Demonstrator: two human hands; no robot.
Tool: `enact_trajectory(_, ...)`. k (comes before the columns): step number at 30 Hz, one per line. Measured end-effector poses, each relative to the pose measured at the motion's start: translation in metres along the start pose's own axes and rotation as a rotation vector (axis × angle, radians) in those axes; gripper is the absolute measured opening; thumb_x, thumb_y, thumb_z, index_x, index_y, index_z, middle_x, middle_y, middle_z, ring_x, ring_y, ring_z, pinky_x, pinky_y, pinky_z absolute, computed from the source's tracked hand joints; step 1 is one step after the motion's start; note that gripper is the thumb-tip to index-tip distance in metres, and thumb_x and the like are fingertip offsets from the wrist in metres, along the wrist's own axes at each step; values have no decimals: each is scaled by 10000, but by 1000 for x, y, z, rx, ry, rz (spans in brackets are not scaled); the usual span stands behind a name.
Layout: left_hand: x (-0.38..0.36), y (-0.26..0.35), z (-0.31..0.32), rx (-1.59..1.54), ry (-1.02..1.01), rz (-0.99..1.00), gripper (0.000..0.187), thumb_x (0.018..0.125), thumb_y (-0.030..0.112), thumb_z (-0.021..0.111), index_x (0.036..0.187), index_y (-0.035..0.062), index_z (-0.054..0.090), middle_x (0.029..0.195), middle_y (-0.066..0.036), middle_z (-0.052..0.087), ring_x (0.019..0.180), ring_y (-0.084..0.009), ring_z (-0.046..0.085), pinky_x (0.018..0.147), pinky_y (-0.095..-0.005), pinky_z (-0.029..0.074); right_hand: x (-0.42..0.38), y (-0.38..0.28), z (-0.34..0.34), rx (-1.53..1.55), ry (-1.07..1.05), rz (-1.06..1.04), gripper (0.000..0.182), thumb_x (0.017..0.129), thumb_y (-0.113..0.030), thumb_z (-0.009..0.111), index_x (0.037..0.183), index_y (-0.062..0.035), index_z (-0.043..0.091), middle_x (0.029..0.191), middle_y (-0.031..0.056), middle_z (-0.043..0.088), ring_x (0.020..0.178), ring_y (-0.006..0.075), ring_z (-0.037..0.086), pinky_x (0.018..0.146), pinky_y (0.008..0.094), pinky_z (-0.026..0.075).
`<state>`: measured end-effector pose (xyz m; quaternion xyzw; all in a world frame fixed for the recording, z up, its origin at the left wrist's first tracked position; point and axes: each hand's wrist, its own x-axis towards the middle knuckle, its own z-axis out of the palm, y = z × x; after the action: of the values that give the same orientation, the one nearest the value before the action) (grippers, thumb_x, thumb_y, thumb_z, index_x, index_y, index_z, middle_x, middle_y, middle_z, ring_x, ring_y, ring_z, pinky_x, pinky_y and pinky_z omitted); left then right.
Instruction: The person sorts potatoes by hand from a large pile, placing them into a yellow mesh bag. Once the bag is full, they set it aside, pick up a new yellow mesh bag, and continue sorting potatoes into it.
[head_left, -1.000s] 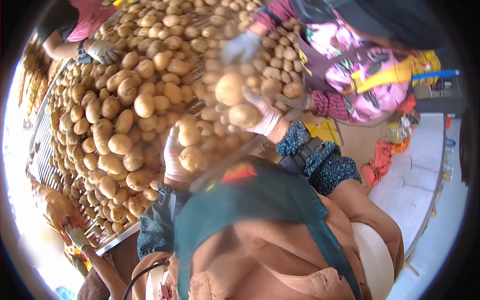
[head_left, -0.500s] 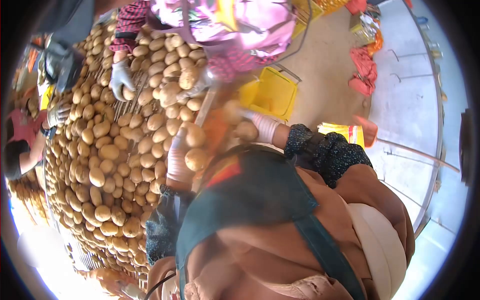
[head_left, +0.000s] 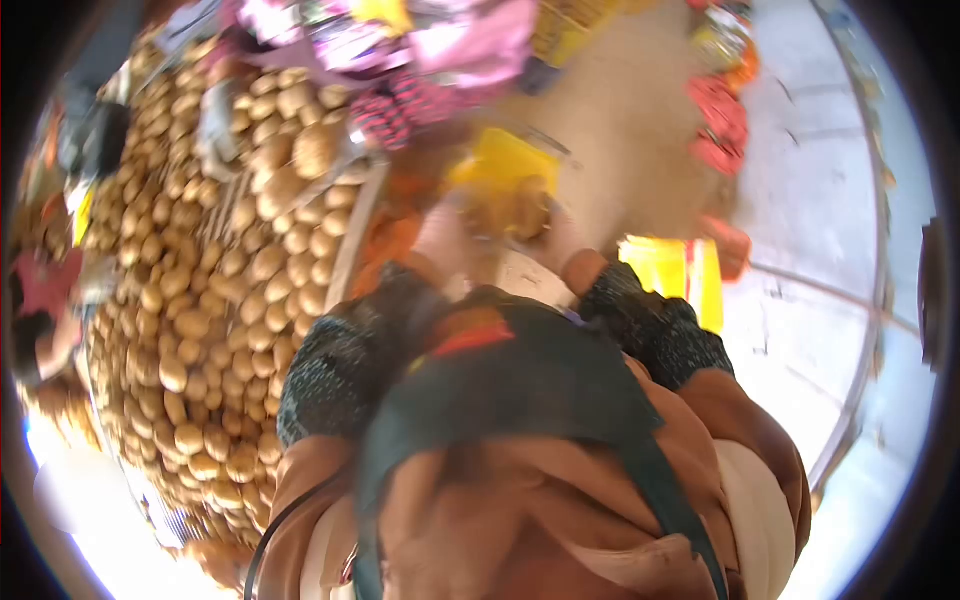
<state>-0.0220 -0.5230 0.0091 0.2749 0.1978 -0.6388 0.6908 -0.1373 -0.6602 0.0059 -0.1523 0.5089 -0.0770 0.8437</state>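
Observation:
Both of my hands are together in front of my apron, at the near side of a yellow crate (head_left: 505,150). My left hand (head_left: 443,240) and my right hand (head_left: 562,238) are closed around several potatoes (head_left: 508,210) bunched between them. Motion blur smears the fingers and these potatoes, so their exact number cannot be made out. To the left, a large spread of potatoes (head_left: 200,330) covers a slatted table with a wooden edge (head_left: 358,230).
Across the table, a person in a pink apron (head_left: 470,45) has a gloved hand (head_left: 217,130) over the potatoes. Another person's arm (head_left: 60,345) reaches in at far left. A yellow packet (head_left: 675,270) and red bags (head_left: 718,125) lie to the right.
My left hand has left the table's edge with its potatoes and moved right, joining my right hand. My right hand has shifted slightly right. The view has turned a little to the right.

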Motion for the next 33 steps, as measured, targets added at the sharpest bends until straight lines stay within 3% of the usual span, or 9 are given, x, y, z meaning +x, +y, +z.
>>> enact_trajectory(4,-47,14,-21,229,178,180,451,977,377,593,1316,82,557,1180,-116,647,1037,-294,629,901,-441,506,40,0,-30,-548,-126,-201,515,974,-361,609,1378,-66,485,1253,150,588,1136,327,597,999,485,517)
enact_trajectory(5,-63,20,-27,267,142,181,477,975,384,597,1338,78,545,1178,-126,648,1042,-296,627,897,-450,506,34,-1,-20,-318,171,-9,497,959,-378,616,1346,-74,543,1217,145,632,1106,314,620,972,485,520)
enact_trajectory(9,-143,32,-69,97,308,424,447,966,311,616,1342,77,556,1157,-132,648,975,-255,655,849,-435,528,40,10,13,-592,-151,216,449,943,-357,650,1287,-76,582,1157,121,650,1044,290,639,892,439,537)
enact_trajectory(11,-200,32,-79,29,518,561,408,948,199,635,1340,105,575,980,-85,660,809,-177,666,633,-309,515,44,32,37,-753,-308,236,457,937,-352,665,1291,-73,585,1199,119,619,1111,277,595,922,450,537)
enact_trajectory(19,-292,-30,-221,975,1676,1184,276,922,109,673,1184,22,672,1061,-121,695,941,-213,658,840,-338,527,30,171,181,-1633,-1029,-249,214,943,-103,665,1140,-23,689,1032,106,727,829,138,679,700,286,543)
enact_trajectory(23,-316,-24,-231,822,1610,1128,272,906,81,668,1173,31,675,1086,-149,696,980,-278,668,874,-371,527,48,275,235,-1729,-1680,-989,342,909,-85,549,1234,-91,657,1190,155,690,1050,352,669,907,413,547)
enact_trajectory(25,-323,-10,-242,995,1662,1190,270,895,73,668,1161,30,678,1077,-160,698,978,-309,671,881,-381,527,55,324,255,-1942,-1792,-1020,504,893,-73,533,1395,-110,548,1295,165,626,1139,344,639,948,423,539)
enact_trajectory(31,-332,47,-246,1051,1454,1271,245,904,68,654,1140,10,684,1029,-145,703,920,-278,677,843,-362,534,17,372,304,-2753,-1671,-876,433,909,-144,604,1340,-132,575,1257,161,624,1129,328,657,876,428,575)
enact_trajectory(33,-322,58,-256,558,1149,1141,274,929,111,660,1186,20,680,1011,-93,708,871,-166,659,742,-310,537,38,382,303,-2757,-1599,-873,421,874,-187,668,1283,-119,596,1185,158,639,1061,328,682,829,429,586)
